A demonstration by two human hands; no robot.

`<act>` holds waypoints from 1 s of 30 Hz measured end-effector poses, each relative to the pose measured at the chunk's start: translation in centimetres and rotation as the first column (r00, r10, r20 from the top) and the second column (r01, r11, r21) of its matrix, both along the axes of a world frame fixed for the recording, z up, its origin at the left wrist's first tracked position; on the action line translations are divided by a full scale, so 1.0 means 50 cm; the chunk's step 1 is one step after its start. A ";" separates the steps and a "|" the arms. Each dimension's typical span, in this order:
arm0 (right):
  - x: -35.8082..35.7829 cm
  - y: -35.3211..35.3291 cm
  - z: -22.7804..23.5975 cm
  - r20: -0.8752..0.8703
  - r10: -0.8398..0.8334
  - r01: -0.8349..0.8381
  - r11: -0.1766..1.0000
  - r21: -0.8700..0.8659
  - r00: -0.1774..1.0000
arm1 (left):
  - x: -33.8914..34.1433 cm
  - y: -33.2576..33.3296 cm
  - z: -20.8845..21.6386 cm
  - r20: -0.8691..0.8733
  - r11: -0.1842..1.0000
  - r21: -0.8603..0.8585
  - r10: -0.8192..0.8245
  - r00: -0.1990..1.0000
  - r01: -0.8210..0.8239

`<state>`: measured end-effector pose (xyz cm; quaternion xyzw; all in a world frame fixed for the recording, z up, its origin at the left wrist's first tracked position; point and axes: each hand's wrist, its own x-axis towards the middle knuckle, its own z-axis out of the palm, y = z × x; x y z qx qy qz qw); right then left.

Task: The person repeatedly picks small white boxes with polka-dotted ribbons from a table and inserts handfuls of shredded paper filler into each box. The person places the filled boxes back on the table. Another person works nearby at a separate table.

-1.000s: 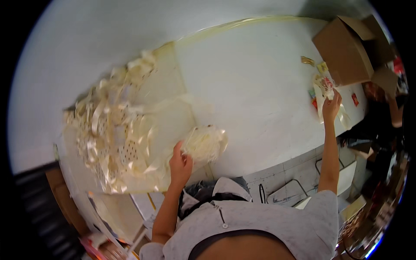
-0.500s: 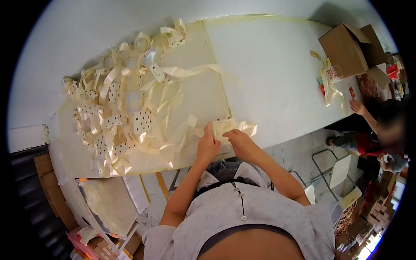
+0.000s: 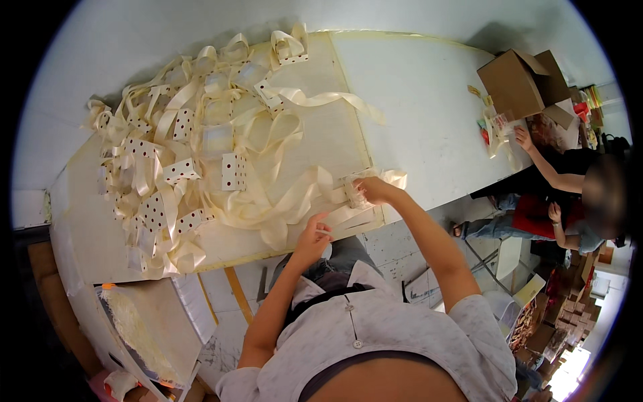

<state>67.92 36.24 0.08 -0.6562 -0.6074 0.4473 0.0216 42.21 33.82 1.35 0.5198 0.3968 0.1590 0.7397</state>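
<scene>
My right hand (image 3: 375, 190) is closed on a small cream box (image 3: 351, 193) near the front edge of the table, its fingers curled over the top. A glossy cream ribbon (image 3: 396, 179) sticks out to the right of that hand, and a longer ribbon (image 3: 311, 187) lies in loops to the left of the box. Below and left of it, my left hand (image 3: 313, 240) hangs at the table edge with its fingers apart, a pale sliver showing by the fingertips. Many white dotted boxes (image 3: 234, 171) with cream ribbons lie heaped on the table's left side.
The white table (image 3: 422, 100) runs across the view. At its right end stands an open cardboard box (image 3: 512, 84) beside small packets and ribbon. A co-worker's hand (image 3: 524, 138) reaches in there. Folding chairs (image 3: 509, 258) stand on the floor at right.
My left hand has come off the small box and dropped down toward the table edge. My right hand stays on the box. The view has shifted, and the co-worker's hand has moved toward the packets.
</scene>
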 end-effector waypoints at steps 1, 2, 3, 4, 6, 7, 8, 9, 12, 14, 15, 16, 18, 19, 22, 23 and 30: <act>-0.005 -0.005 0.043 0.050 0.028 -0.032 0.996 0.080 0.998 | -0.028 -0.002 -0.007 0.003 1.000 0.004 0.010 1.000 -0.010; -0.009 -0.008 0.080 0.099 0.055 -0.070 0.985 0.159 0.994 | -0.057 -0.005 -0.016 0.003 1.000 0.008 0.022 1.000 -0.022; -0.007 -0.013 0.108 0.098 0.005 -0.023 0.982 0.188 0.995 | -0.081 -0.006 -0.021 0.003 0.999 0.010 0.032 0.999 -0.032; -0.006 -0.019 0.130 0.095 -0.044 0.023 0.977 0.212 0.994 | -0.106 -0.005 -0.022 -0.015 0.999 0.017 0.033 0.999 -0.033; -0.021 -0.018 0.173 0.005 -0.204 0.200 0.965 0.171 0.979 | -0.147 -0.004 -0.017 -0.053 0.999 0.032 0.039 0.998 -0.037; -0.027 -0.015 0.169 -0.021 -0.206 0.207 0.970 0.126 0.978 | -0.159 -0.005 -0.015 -0.051 0.999 0.007 0.045 0.998 -0.044; -0.030 -0.008 0.149 -0.050 -0.207 0.211 0.974 0.082 0.977 | -0.170 -0.004 -0.013 -0.052 0.998 -0.017 0.053 0.997 -0.054; -0.033 -0.004 0.121 -0.080 -0.208 0.212 0.977 0.038 0.975 | -0.180 -0.006 -0.010 -0.054 0.997 -0.039 0.063 0.997 -0.065; -0.036 0.014 0.027 -0.107 -0.264 0.229 0.937 -0.265 0.959 | -0.205 -0.011 -0.004 -0.048 0.993 -0.053 0.099 0.994 -0.102; -0.021 0.022 -0.037 -0.076 -0.222 0.189 0.933 -0.306 0.972 | -0.224 -0.020 -0.011 -0.073 0.988 -0.080 0.128 0.989 -0.134; -0.007 0.016 -0.093 -0.075 -0.181 0.159 0.959 -0.235 0.981 | -0.232 -0.025 -0.013 -0.088 0.984 -0.099 0.138 0.987 -0.146; -0.018 0.022 -0.087 -0.075 -0.136 0.122 0.979 -0.162 0.988 | -0.239 -0.029 -0.008 -0.098 0.980 -0.105 0.158 0.983 -0.169; -0.026 0.025 -0.068 -0.093 -0.293 0.252 0.917 -0.309 0.952 | -0.249 -0.030 0.007 -0.116 0.971 -0.119 0.192 0.975 -0.205; -0.040 0.030 -0.025 -0.092 -0.365 0.306 0.873 -0.380 0.927 | -0.257 -0.034 0.003 -0.130 0.972 -0.107 0.197 0.972 -0.211; -0.030 0.006 0.060 -0.213 -0.450 0.387 0.879 -0.280 0.867 | -0.270 -0.036 -0.009 -0.146 0.972 -0.099 0.200 0.969 -0.215; -0.029 -0.003 0.102 -0.236 -0.415 0.378 0.907 -0.188 0.878 | -0.269 -0.033 -0.008 -0.136 0.969 -0.108 0.206 0.969 -0.221; 0.002 -0.079 0.218 -0.072 -0.175 0.189 0.915 0.357 0.982 | -0.233 0.009 0.007 -0.112 0.987 -0.020 0.157 0.981 -0.160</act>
